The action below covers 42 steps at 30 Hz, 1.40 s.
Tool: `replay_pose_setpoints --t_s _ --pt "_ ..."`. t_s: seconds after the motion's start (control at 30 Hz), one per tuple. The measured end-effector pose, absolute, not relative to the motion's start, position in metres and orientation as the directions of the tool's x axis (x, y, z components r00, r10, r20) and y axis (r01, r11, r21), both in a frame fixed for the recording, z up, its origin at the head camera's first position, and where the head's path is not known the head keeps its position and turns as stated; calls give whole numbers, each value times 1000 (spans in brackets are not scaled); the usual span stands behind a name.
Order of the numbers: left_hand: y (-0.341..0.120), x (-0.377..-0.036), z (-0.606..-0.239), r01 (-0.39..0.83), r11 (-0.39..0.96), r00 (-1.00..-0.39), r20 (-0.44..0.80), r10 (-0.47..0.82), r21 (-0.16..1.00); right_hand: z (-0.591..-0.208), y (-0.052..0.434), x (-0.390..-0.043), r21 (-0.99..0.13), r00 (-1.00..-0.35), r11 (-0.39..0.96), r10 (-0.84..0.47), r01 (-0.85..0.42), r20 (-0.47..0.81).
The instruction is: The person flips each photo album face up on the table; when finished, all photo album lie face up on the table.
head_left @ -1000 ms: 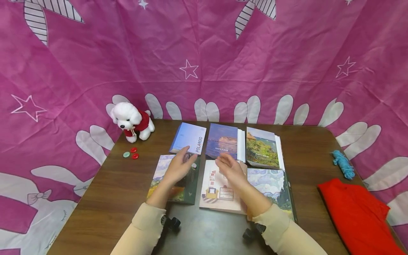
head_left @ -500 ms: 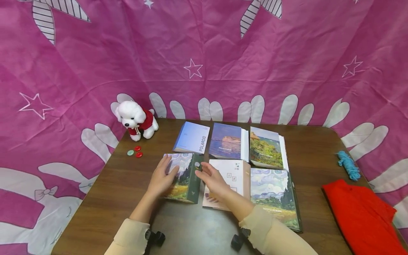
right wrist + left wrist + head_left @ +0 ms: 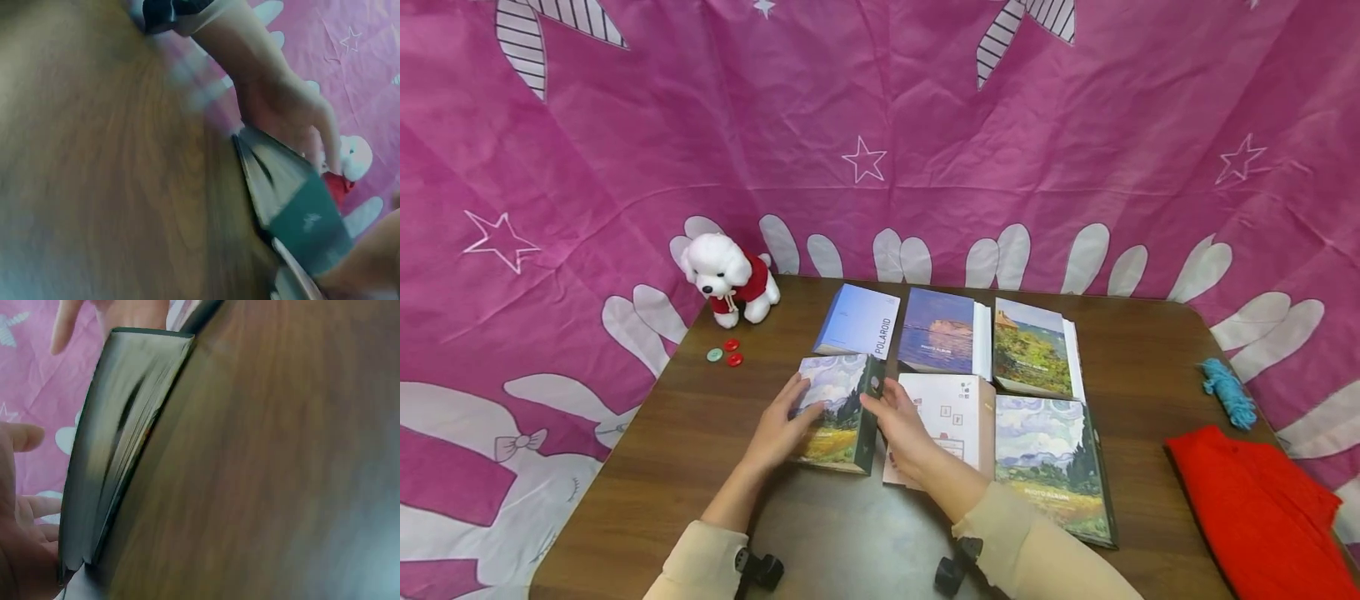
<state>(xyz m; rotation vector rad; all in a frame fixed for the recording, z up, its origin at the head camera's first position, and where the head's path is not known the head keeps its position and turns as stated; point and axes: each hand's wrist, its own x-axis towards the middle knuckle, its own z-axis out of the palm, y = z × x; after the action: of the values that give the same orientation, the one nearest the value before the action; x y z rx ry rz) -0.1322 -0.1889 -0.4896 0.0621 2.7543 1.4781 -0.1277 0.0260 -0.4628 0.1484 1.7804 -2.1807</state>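
A thick photo album with a landscape painting on its cover and a dark green spine lies at the front left of the group. My left hand is at its left edge, fingers along the side; in the left wrist view the thumb stands clear of the cover. My right hand is at the spine side, thumb and fingertips touching the spine. The right wrist view shows the green spine and slightly parted pages. Beneath my right wrist is a cream album, partly hidden.
Behind stand a blue Polaroid album, a purple photo album and a garden-cover album. Another landscape album lies at right. A plush dog, buttons, blue yarn and red cloth lie farther out.
Both hands have come from above the albums down to the sides of the front left one. That album has shifted slightly in the last half second, and the head view has swung a little left.
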Motion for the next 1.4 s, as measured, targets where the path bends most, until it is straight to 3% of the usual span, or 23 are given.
replay_pose_setpoints --t_s 0.2,0.47,0.7,0.93,1.07,1.2,1.4 --pt "-171 -128 -491 36 484 -998 4 65 874 -454 24 -123 -949 -978 -239 -40 207 -203" --pt "-152 -125 -488 36 336 -988 -17 153 941 -444 40 -132 -919 -980 -348 2 187 -200" --pt "-139 -125 -475 52 157 -955 3 297 986 -442 56 -136 -937 -987 -319 29 140 -157" --pt "-141 -126 -461 -33 -9 -907 -26 420 999 -442 61 -138 -926 -980 -322 -101 195 -171" --pt "-149 -127 -459 -34 -32 -912 -18 409 999 -448 60 -142 -923 -965 -299 -177 242 -195" --pt "-156 -129 -457 8 -17 -922 14 388 1000 -451 59 -146 -946 -965 -254 -217 200 -146" --pt "-166 -131 -457 -69 -107 -929 -25 369 992 -458 58 -147 -953 -937 -173 -291 250 -193"
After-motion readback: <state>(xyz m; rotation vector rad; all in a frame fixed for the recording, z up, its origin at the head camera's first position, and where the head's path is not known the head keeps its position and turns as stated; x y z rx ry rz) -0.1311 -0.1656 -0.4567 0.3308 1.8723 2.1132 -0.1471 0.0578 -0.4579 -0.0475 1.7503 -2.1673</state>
